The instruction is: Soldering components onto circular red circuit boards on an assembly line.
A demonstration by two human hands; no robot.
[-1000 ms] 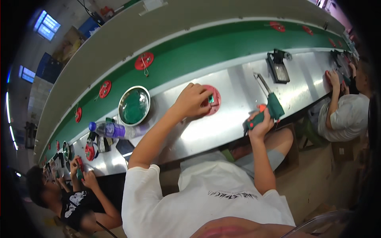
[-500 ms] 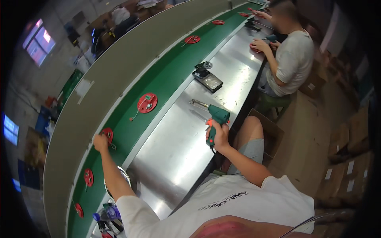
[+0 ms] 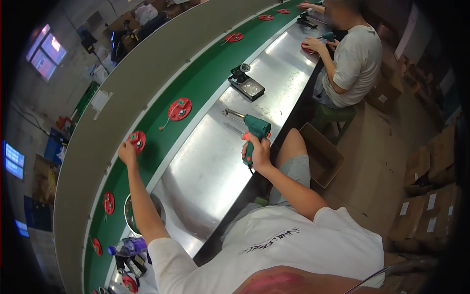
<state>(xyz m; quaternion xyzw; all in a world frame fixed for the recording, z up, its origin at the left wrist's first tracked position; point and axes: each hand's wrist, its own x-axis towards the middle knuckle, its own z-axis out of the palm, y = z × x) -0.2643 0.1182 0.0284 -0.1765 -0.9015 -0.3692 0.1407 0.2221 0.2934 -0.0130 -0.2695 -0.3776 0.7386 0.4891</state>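
Being pinched only edgewise by the left hand (image 3: 128, 154) over the green belt (image 3: 207, 73), the round red plastic disc (image 3: 140, 140) could be dropped; a green pistol-shaped tool (image 3: 256, 126) is gripped by the right hand (image 3: 259, 153).

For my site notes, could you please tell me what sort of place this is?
Probably a factory assembly line: red discs lie spaced along a green conveyor-like strip, a long metal bench runs beside it, and a co-worker sits farther along the bench.
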